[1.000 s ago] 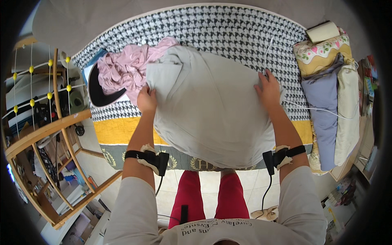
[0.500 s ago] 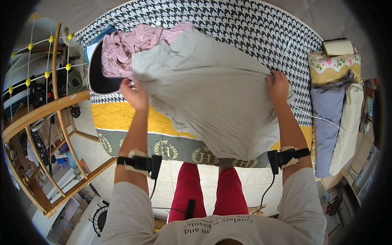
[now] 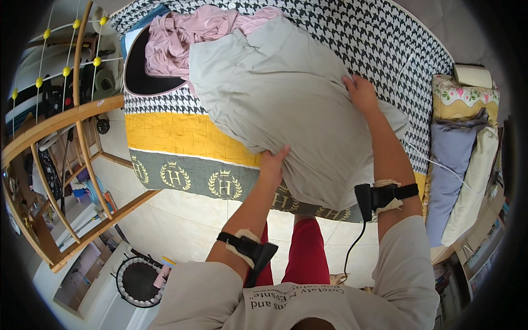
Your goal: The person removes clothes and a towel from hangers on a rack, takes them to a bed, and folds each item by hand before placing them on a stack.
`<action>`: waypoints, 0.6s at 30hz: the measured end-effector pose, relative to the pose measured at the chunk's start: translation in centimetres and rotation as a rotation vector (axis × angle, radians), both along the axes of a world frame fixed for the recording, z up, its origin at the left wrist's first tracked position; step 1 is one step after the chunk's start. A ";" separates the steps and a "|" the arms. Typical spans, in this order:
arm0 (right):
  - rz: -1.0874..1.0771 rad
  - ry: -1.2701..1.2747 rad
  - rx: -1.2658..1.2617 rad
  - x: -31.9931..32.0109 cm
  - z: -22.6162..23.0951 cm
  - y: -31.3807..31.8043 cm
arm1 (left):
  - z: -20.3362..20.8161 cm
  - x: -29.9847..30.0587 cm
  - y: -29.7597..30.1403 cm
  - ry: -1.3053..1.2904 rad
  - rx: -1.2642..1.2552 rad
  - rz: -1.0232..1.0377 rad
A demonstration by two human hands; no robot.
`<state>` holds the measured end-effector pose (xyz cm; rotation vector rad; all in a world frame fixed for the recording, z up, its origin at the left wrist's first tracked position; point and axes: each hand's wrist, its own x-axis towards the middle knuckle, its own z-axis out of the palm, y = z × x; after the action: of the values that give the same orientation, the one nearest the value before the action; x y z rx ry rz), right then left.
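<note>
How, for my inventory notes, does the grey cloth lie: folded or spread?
Spread, loosely: the grey cloth lies broad, wrinkled over the patterned cover.

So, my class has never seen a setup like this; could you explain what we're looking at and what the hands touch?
There is no robot: the left hand and right hand are a person's own bare hands. A black device is strapped to each forearm.

The left of two wide fisheye cameras on the person's head looks down, so straight edges bend toward the rim.

A quilted cover with black-and-white pattern, yellow band and dark grey band forms the surface. On it lies a large, light-grey cloth, with a crumpled pink cloth at its upper left.

The left hand touches the grey cloth's lower-left edge, the right its upper-right edge; how firmly the fingers grip is hard to tell.
</note>
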<state>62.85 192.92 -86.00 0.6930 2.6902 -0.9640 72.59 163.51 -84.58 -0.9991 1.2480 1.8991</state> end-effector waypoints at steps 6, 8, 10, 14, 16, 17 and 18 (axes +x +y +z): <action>-0.374 0.133 -0.399 3.5 7.0 0.6 | 6.7 1.0 -4.3 -0.040 0.331 0.029; -0.582 0.244 -0.753 5.1 10.2 1.8 | 11.6 1.4 -7.8 0.021 0.372 0.032; -0.469 0.109 -0.719 7.7 13.2 2.9 | 16.7 0.1 -9.9 0.145 0.507 -0.050; -0.226 -0.145 -0.344 12.1 17.0 1.2 | 19.2 -0.3 -12.2 0.137 0.302 -0.152; -0.508 0.072 -0.823 12.9 18.7 0.9 | 22.2 -2.0 -12.2 0.250 0.285 -0.160; -0.646 0.181 -1.063 13.2 19.5 0.7 | 23.4 -2.7 -12.4 0.300 0.276 -0.163; -0.654 0.234 -1.083 12.8 21.2 0.7 | 23.6 -3.3 -13.4 0.264 0.193 -0.137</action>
<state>75.64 193.67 -64.82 1.1907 1.5805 -2.4406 69.24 150.09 -61.02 -0.5624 1.2149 2.0445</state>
